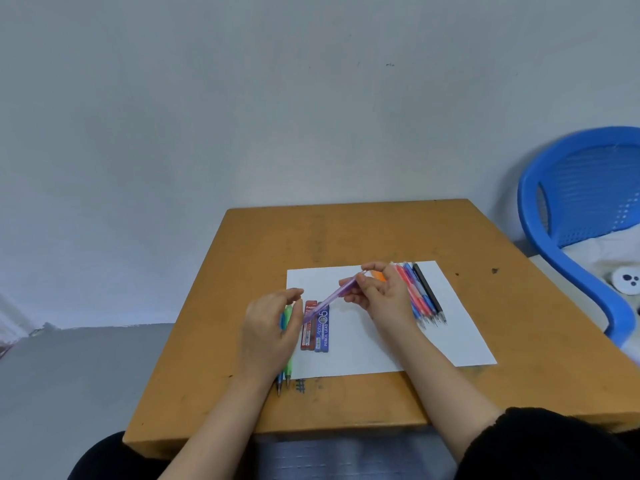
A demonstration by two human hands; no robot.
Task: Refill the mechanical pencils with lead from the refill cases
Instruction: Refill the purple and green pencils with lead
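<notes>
My right hand (377,292) pinches the upper end of a purple mechanical pencil (329,301) and holds it slanted above the white paper (381,341). The pencil's tip points down-left toward my left hand (273,327), which hovers with curled fingers; whether it touches the tip I cannot tell. A red refill case (308,327) and a blue refill case (322,329) lie side by side on the paper under the pencil. Green and blue pencils (285,372) lie beneath my left hand. A row of several pencils (420,294), red, blue and black, lies right of my right hand.
The wooden table (346,237) stands against a pale wall. A blue plastic chair (581,216) with white cloth on its seat is close to the table's right side. An orange item (379,276) peeks out behind my right hand.
</notes>
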